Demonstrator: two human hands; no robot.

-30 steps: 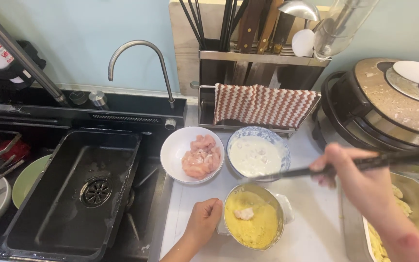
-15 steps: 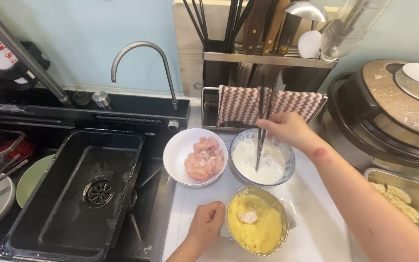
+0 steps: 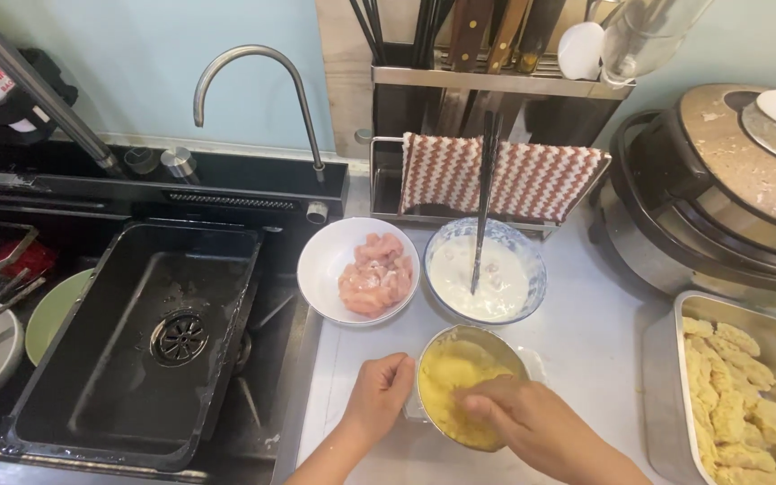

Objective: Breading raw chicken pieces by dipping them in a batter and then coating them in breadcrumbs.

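my left hand point(image 3: 377, 395) grips the rim of the steel crumb bowl point(image 3: 442, 364) at the bench's near edge; my right hand point(image 3: 532, 422) reaches inside, fingers curled in the crumbs; its grip is hidden.

Worktop beside the sink, both hands at the nearest bowl.

The left hand point(image 3: 377, 395) rests against the left side of the metal bowl of crumbs point(image 3: 464, 382), the right hand point(image 3: 532, 422) in it. Beyond the hands stand a bowl of raw chicken pieces point(image 3: 359, 269) and, to its right, a bowl of batter point(image 3: 487, 269) with chopsticks point(image 3: 485, 198) standing in it. Right of the right hand lies a tray of coated pieces point(image 3: 738, 386); left of the left hand, the sink point(image 3: 145, 341).
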